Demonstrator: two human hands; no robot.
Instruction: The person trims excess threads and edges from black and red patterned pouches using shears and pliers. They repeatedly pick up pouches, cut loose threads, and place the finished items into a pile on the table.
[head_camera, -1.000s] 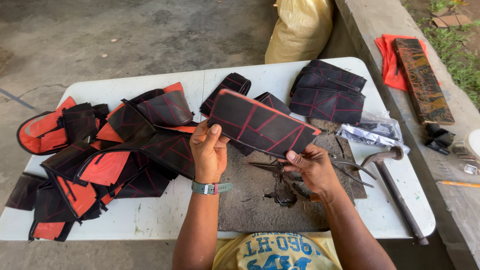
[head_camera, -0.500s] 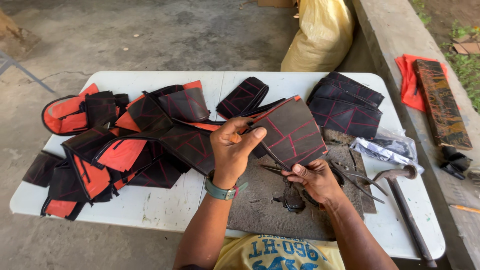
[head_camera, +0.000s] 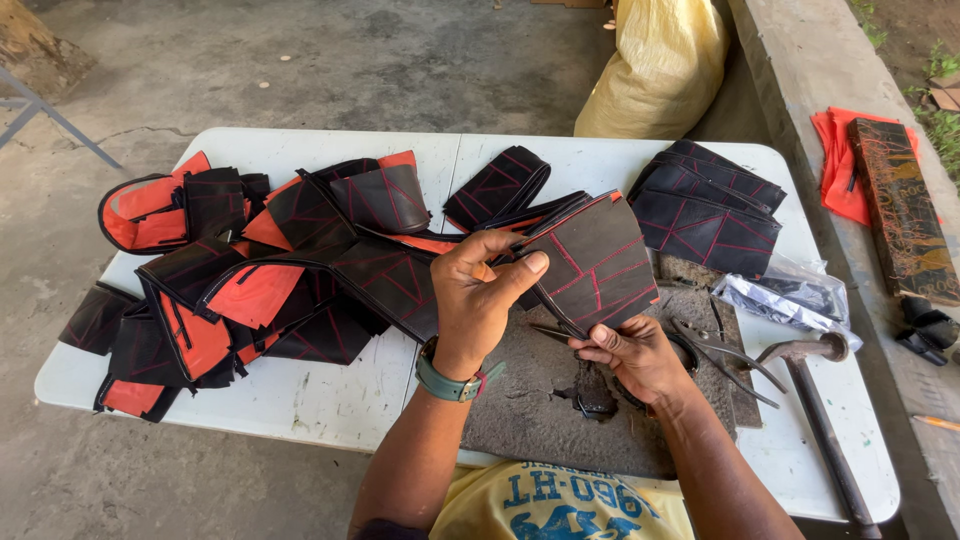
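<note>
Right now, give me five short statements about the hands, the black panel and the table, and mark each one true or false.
1. Both hands hold the black panel with red stitching. True: the left hand pinches its top edge and the right hand its lower corner.
2. The left wrist is bare. False: it wears a green watch.
3. A hammer lies on the white table to the right of the hands. True.
4. The pile of black and orange pieces lies to the right of the hands. False: it lies to their left.
5. The yellow sack sits on the table. False: it stands on the floor beyond the table's far edge.
</note>
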